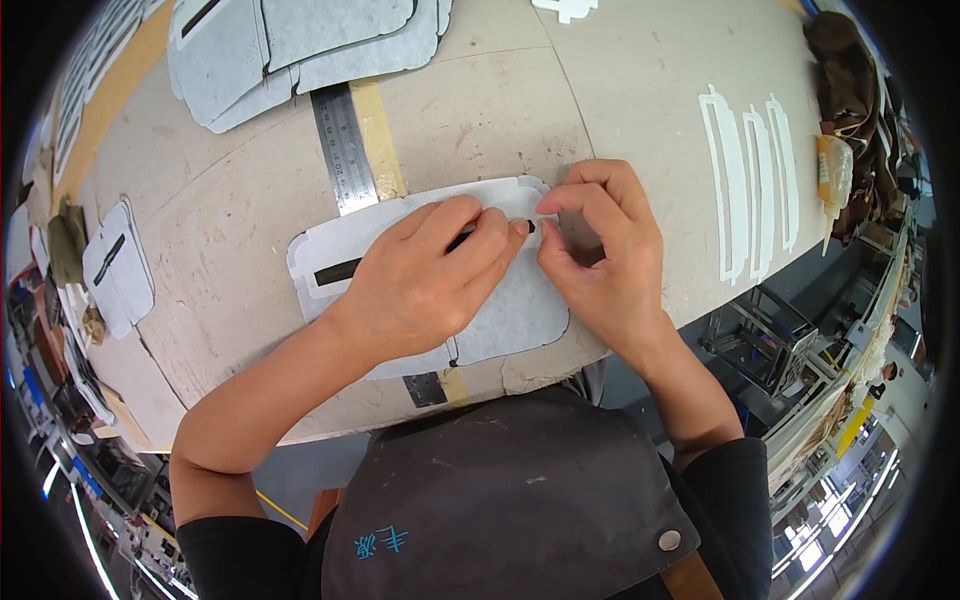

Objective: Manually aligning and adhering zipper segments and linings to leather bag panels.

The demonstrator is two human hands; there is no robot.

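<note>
A pale grey panel (505,305) with rounded corners lies on the table in front of me. A white strip frame runs along its upper part, around a long black slot (337,272). My left hand (430,275) rests over the middle of the slot, fingers bent and drawn together near its right end. What lies under those fingertips is hidden. At the panel's upper right edge is my right hand (610,245), its thumb and index finger curled toward each other by the strip's end. Whatever they pinch is too small to make out.
A metal ruler (343,150) and yellowish tape lie beyond the panel. Similar grey panels (340,35) are stacked at the far left, and a smaller slotted piece (120,270) lies left. White strip frames (725,190), a glue bottle (834,175) and brown material (840,70) are right.
</note>
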